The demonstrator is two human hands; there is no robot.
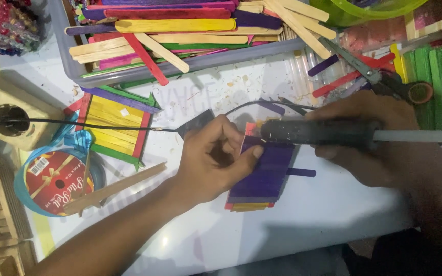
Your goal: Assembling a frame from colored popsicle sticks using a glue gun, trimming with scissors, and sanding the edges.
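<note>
White glossy worktop (pixel 303 214), speckled with crumbs and scraps. Panel of flat wooden craft sticks (pixel 264 176), purple-painted on top, red and yellow edges showing underneath, lies at centre. Left hand (pixel 213 158): fingers curled down onto the panel's left edge, thumb tip pressed on the purple face, pinning it flat. Right hand (pixel 384 148): fingers wrapped closed around a matte black glue gun (pixel 318 132), pale glue stick out the back, nozzle over the panel's top-left corner, just above the left thumb. Grey plastic tray (pixel 200 62) of loose coloured sticks behind; scissors (pixel 379 76) upper right; ribbon spool (pixel 57 181) at left.
</note>
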